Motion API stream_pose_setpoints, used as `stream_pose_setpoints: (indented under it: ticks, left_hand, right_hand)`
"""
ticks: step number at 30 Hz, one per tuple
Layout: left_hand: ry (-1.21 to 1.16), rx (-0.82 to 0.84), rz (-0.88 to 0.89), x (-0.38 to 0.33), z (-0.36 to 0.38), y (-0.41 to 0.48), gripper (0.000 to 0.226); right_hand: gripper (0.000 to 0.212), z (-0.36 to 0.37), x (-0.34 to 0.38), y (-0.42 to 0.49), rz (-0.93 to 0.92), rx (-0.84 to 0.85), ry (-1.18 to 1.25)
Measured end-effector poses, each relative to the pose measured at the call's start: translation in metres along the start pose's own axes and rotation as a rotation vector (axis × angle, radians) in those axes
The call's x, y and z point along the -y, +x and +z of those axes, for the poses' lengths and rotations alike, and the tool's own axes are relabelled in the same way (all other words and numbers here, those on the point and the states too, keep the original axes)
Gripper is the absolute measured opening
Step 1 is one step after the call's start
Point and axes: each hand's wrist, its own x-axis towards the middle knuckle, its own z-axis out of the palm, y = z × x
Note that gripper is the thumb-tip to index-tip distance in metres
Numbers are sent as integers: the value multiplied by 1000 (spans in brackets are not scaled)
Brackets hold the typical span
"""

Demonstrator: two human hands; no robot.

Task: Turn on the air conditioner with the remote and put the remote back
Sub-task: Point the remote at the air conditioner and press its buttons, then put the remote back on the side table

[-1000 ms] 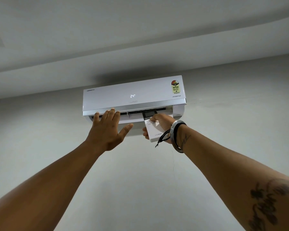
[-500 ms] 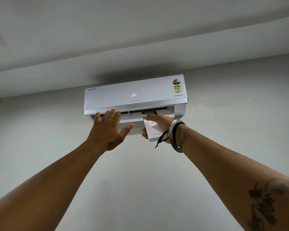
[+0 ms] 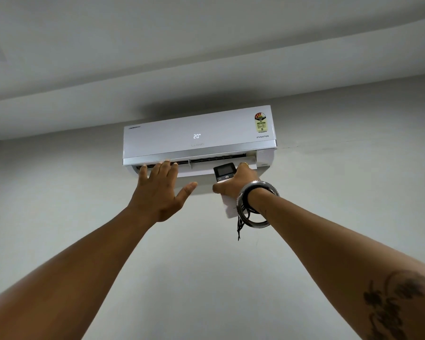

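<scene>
A white wall-mounted air conditioner [image 3: 199,133] hangs high on the wall, its lit display reading 20 and its lower flap open. My left hand [image 3: 158,191] is raised flat below the vent, fingers apart, fingertips at the louvre. My right hand [image 3: 236,184] holds the white remote [image 3: 225,171] upright just under the unit's right half. The remote's dark screen and power button face me; its lower body is partly hidden behind my wrist and bangle.
The pale wall [image 3: 329,192] surrounds the unit, and a ceiling beam [image 3: 206,77] runs just above it. A metal bangle and black thread sit on my right wrist [image 3: 253,204].
The display has gone from 24 to 20. My right hand has shifted its grip so the remote's dark screen shows above the fingers. The left hand stays under the vent.
</scene>
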Motion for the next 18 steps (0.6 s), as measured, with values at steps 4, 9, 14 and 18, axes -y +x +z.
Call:
stream_pose_setpoints:
  ticks: [4,9,14,18]
  left_hand:
    - [-36,33,-20,-7,17,-14,92]
    - [-122,131,-73,-32,70,-64,88]
    - [-253,418,-86,-99,155,-219,81]
    - [-328,755,-77,-151,197,-388,83]
  right_hand:
    - [43,8,-22,-6,-58,-51,-141]
    - [38,45,-86,-40,8,2,-253]
    - [49,123,-205,-155,198,275,-466]
    - [48,172,-304,-279,444,450,-504]
